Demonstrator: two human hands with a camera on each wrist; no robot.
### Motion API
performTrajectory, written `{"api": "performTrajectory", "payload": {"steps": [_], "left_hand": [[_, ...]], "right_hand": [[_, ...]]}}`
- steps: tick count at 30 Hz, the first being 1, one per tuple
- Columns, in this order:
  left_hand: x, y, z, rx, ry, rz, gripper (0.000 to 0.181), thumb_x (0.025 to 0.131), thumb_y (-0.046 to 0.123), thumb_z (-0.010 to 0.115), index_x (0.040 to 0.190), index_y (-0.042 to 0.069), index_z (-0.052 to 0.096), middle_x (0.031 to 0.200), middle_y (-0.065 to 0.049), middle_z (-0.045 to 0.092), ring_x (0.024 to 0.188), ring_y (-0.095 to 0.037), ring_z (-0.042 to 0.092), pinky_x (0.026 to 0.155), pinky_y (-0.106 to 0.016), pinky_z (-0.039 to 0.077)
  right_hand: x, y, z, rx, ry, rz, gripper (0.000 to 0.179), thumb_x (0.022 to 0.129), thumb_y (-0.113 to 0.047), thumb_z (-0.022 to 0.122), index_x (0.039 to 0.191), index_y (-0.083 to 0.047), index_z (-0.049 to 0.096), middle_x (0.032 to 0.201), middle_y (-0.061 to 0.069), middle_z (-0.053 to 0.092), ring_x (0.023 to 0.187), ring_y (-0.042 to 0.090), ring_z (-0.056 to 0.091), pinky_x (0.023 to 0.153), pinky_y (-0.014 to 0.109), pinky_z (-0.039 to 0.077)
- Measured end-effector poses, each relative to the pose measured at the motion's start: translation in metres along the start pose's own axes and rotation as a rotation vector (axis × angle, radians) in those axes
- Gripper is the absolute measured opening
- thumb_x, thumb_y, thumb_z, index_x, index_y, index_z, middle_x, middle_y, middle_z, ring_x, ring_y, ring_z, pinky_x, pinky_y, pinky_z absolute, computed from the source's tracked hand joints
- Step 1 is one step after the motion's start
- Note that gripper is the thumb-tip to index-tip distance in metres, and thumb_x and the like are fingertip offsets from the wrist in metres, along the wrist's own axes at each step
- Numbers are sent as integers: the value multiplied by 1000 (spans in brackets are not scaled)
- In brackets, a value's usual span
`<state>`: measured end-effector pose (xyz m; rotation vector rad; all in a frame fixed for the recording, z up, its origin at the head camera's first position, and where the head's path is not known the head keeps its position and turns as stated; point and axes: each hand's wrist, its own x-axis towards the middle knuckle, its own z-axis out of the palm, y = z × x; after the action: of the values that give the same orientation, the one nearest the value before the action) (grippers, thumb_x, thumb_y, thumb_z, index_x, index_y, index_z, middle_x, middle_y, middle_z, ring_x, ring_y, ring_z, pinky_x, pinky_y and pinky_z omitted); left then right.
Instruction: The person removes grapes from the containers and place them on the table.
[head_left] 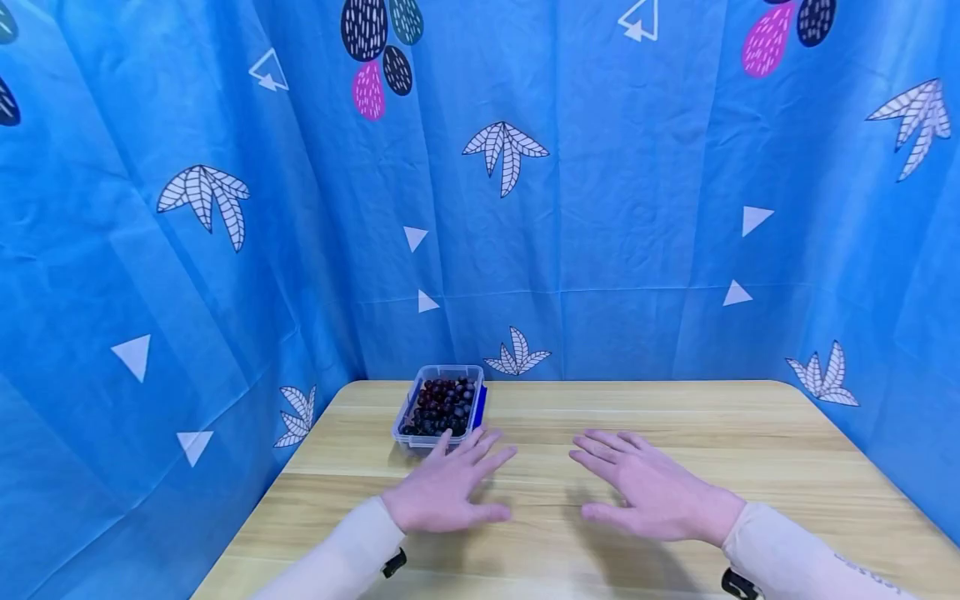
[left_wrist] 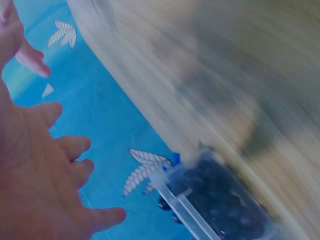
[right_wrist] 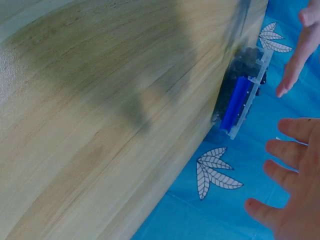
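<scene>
To the far left of the clear plastic container (head_left: pixel 423 441), a blue curtain (head_left: pixel 225 300) hangs in folds, printed with white leaves and triangles, and it runs on behind the container and round to its right. Nearer the person than the container, and a little to its left, lies a pale left sleeve (head_left: pixel 337 554), with a small black object (head_left: pixel 393 562) at the wrist. The container itself sits upright on the wood-grain table (head_left: pixel 675 408), close to the table's far edge, filled with small, dark, round fruit (head_left: pixel 442 407) (grapes, by the look of them), and a bright blue strip (head_left: pixel 481 408) runs along its right side. Just on the person's side of the container is the left hand (head_left: pixel 446 493), its grip apart, fingers spread and thumb pointing away to the right; its fingertips overlap the container's near rim in the head view, though the left wrist view shows a gap between them. Further right of the container, and well apart from it, the right hand (head_left: pixel 652 492) hovers above the table, its grip likewise apart, fingers extended and thumb turned toward the other hand. Rightmost from the container comes the right sleeve (head_left: pixel 795 550), marked with faint dark lettering.
</scene>
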<state>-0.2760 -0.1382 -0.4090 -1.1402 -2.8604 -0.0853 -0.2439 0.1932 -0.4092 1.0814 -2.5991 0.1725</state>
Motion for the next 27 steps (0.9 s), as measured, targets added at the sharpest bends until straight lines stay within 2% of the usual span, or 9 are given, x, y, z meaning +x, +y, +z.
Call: {"api": "performTrajectory", "payload": {"steps": [3,6,9,11,14,19,23,27], "left_hand": [[2,-11,-2,21,107,-14,74,94,73,43,152,26,46,158,-2,42,151,-24,31,117,-63,25],[5,-22,-3,39,270,-17,49,96,53,59,128,18,68,134,0,66,130,-19,56,106,-47,44],[7,-35,-5,36,416,-48,25,92,35,68,108,16,76,109,3,74,105,-15,65,89,-37,52],[8,-46,-6,23,471,-98,18,91,29,69,102,16,76,103,3,74,99,-16,66,85,-38,55],[8,-64,-8,-11,498,-207,15,92,26,68,101,16,75,102,2,73,97,-17,67,84,-40,57],[4,-91,-6,-88,505,-378,17,92,25,64,102,15,74,103,-1,72,93,-18,67,79,-41,58],[3,-109,-1,-105,530,-445,19,92,22,63,104,12,74,101,-2,71,89,-18,65,76,-42,57],[4,-122,4,-101,564,-483,12,92,20,63,96,13,72,95,-1,70,85,-19,63,72,-42,55]], "right_hand": [[2,1,1,-14,31,-7,70,97,-65,47,144,-14,56,148,3,56,140,27,48,110,53,40],[3,1,1,-26,44,-12,65,98,-64,48,139,-15,62,143,3,60,136,25,51,107,50,42],[3,1,3,-32,47,-10,63,98,-63,48,135,-15,65,140,2,62,133,24,54,106,49,44],[3,1,3,-31,43,-6,62,98,-63,48,133,-14,66,138,3,64,132,25,55,105,51,44],[3,2,4,-19,28,12,63,99,-63,47,134,-14,66,136,2,65,131,24,55,105,53,44],[3,3,5,-11,-4,39,64,99,-64,44,135,-16,64,136,-1,64,131,22,55,106,52,44],[2,3,5,-6,-17,47,64,100,-64,43,135,-16,64,136,-1,64,131,23,55,106,52,44],[2,3,6,-2,-15,52,64,100,-64,42,135,-16,64,135,-1,65,130,23,56,106,54,43]]}}
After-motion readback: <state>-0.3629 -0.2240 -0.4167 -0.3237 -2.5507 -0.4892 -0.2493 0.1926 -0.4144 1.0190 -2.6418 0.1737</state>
